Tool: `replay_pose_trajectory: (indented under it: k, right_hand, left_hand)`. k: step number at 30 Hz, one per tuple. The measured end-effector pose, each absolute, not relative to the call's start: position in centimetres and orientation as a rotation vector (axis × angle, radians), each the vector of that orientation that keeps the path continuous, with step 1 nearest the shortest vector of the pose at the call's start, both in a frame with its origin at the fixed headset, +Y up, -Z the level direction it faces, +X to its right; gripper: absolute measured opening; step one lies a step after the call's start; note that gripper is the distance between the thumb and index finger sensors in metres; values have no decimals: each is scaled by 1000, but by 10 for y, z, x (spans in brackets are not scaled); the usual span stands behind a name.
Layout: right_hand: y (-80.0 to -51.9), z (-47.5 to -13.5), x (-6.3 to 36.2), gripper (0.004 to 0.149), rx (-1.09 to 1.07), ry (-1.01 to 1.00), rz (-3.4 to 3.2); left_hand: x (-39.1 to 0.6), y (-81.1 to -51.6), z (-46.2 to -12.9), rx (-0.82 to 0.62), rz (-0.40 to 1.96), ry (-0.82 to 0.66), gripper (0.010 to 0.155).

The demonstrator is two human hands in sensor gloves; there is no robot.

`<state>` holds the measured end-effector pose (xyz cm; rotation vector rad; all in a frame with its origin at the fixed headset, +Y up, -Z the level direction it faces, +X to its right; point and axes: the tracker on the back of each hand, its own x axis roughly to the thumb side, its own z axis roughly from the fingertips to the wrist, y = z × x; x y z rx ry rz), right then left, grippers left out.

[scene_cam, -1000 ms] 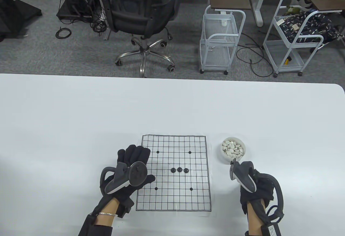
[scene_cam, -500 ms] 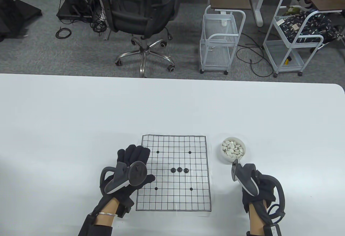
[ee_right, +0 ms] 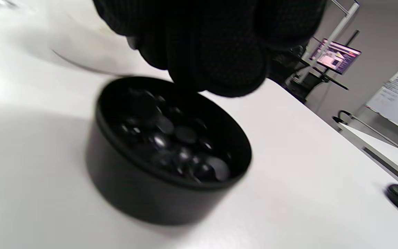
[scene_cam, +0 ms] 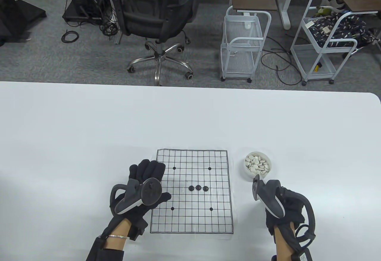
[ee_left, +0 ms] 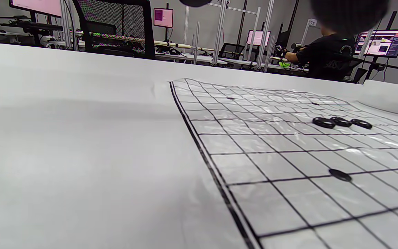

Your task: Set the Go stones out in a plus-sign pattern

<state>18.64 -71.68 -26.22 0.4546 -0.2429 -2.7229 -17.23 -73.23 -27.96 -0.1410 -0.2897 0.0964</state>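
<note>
Black stones (scene_cam: 198, 187) ran left-right mid-board (scene_cam: 190, 213); my left hand (scene_cam: 143, 191) lay flat and spread on its edge, my right hand (scene_cam: 282, 204) (grip unclear) hovered over the black bowl (ee_right: 157, 173) on the white counter (scene_cam: 89, 141).

Black bowl (ee_right: 157, 180) of black stones (ee_right: 181, 152) on white table (ee_right: 288, 193), gloved right hand (ee_right: 216, 41) bunched just above rim, blurred.

White bowl (scene_cam: 257, 165) flanks grid board's (scene_cam: 192, 213) right

One camera looked down on the whole desk (scene_cam: 89, 118). The left wrist camera sat low by the board (ee_left: 288, 145), seen in both.
</note>
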Motion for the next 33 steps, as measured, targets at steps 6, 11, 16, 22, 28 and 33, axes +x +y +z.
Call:
replay_pose_trajectory:
  k: [6, 11, 16, 22, 28, 33]
  right_hand:
    - [-709, -275, 138, 40, 68, -218, -2930]
    - [-714, -297, 82, 39, -277, -324, -3027]
    - [-723, -316, 31, 39, -467, -436, -2985]
    - [-730, -333, -6, 39, -570, -538, -2882]
    - [-735, -343, -21, 39, -645, -590, -2832]
    - [-741, -346, -30, 40, -685, -627, -2744]
  left_hand:
    - [-173, -732, -280, -138, 100, -285, 91]
    - [-174, -732, -280, -136, 104, -278, 91]
    - [-178, -732, -280, -139, 112, -265, 91]
    - [-183, -731, -282, -141, 123, -244, 91]
    - [-190, -732, -283, -147, 130, -217, 91]
    - [-194, -733, -284, -155, 130, -193, 91]
